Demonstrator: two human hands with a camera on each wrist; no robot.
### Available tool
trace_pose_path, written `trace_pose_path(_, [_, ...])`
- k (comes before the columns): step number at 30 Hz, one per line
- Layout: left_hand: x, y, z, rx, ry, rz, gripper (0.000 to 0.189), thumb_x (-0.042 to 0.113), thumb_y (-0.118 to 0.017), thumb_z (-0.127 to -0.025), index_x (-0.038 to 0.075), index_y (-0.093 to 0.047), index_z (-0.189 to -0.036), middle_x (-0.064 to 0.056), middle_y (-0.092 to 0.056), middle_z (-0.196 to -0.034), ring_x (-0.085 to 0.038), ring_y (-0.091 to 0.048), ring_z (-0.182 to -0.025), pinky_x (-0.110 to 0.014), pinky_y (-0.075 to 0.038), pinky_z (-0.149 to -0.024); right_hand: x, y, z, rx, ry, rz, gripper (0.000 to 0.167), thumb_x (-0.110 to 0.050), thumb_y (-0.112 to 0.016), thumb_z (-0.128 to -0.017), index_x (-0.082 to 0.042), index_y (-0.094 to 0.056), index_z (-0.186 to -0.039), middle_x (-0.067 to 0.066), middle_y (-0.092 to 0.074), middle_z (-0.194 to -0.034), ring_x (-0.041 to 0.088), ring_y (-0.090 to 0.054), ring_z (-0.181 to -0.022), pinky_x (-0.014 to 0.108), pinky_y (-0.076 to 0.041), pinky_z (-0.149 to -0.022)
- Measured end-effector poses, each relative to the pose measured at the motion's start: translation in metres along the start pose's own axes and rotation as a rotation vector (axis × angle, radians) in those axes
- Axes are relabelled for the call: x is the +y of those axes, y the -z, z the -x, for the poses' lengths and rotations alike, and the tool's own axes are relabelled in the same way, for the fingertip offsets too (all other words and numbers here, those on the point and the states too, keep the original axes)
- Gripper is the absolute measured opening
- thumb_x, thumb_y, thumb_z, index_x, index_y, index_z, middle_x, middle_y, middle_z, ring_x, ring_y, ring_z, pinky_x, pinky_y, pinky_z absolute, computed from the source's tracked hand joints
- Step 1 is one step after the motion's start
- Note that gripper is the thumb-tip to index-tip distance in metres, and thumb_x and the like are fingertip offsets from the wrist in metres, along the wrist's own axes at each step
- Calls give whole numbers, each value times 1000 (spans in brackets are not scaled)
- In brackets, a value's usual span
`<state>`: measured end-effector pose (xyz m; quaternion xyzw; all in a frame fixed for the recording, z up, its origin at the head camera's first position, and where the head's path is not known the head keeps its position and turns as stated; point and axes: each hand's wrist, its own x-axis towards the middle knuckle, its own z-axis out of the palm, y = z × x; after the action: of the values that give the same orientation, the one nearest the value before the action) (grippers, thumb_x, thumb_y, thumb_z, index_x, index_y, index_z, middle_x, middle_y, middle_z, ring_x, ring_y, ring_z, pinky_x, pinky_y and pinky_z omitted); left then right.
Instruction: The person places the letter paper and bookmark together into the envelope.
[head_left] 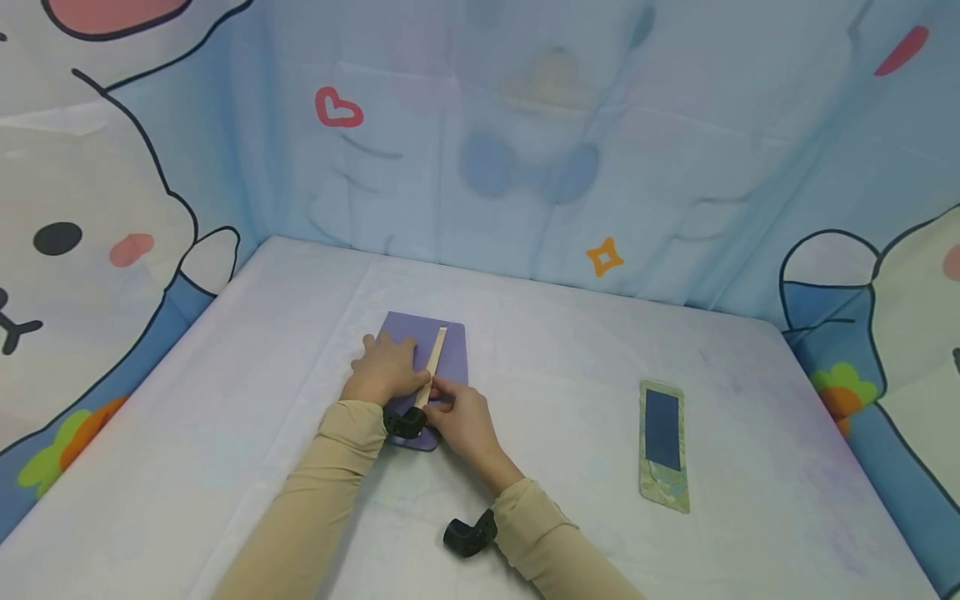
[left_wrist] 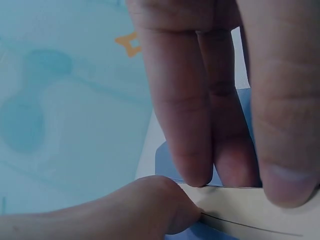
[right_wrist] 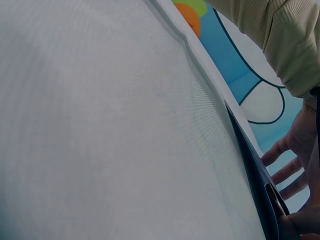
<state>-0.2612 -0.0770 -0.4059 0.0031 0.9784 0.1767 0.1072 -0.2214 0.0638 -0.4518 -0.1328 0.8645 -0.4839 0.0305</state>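
A flat purple rectangular piece with rounded corners (head_left: pixel 452 354) lies on the white cloth left of centre. Lengthwise along it runs a narrow cream strip (head_left: pixel 437 346). My left hand (head_left: pixel 384 369) rests over the piece's left side with fingers spread, and its thumb presses on the strip. From the other side, my right hand (head_left: pixel 467 419) pinches the strip's lower part between thumb and fingers. The left wrist view has right fingertips (left_wrist: pixel 195 170) along the strip's edge, with the left thumb (left_wrist: pixel 165 200) touching the strip opposite. Seen in the right wrist view, the purple piece (right_wrist: pixel 250 160) looks dark and edge-on.
To the right lies a green patterned flat piece (head_left: pixel 663 487) with a dark blue rectangle (head_left: pixel 663 429) on it. White cloth (head_left: pixel 555 375) covers the table. Blue cartoon curtains (head_left: pixel 525 233) rise behind and at both sides. Each wrist carries a black mount (head_left: pixel 471 535).
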Motion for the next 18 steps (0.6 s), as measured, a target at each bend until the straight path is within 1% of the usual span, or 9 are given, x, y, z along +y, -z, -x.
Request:
trace_pose_path(3, [0,-1,0,-3,0,-2,64,40,-58,-86,13,-44,-141,-28,-34,-143,-47,-29,-131,-65,-38,-91,0,0,0,-1,7,0,49,-1,-64,-82,5,-54,-130,14,-69,-106,22,-72,-84,23,-54,-66])
trace_pose_path(10, [2,-2,-1,-2,-23,-7,64,43,-56,-87,12,-44,-141,-29,-33,-144,-47,-28,-131,-65,-40,-91,-1,0,1,16,29,41,46,-3,-67,-82,0,-59,-127,12,-70,-101,20,-71,-80,18,-50,-60])
trace_pose_path(18, [5,-1,3,-2,-34,3,63,42,-58,-86,11,-45,-140,-28,-35,-142,-47,-29,-131,-65,-40,-90,-2,1,1,23,23,55,42,-4,-68,-82,1,-61,-124,12,-71,-100,21,-71,-80,18,-50,-60])
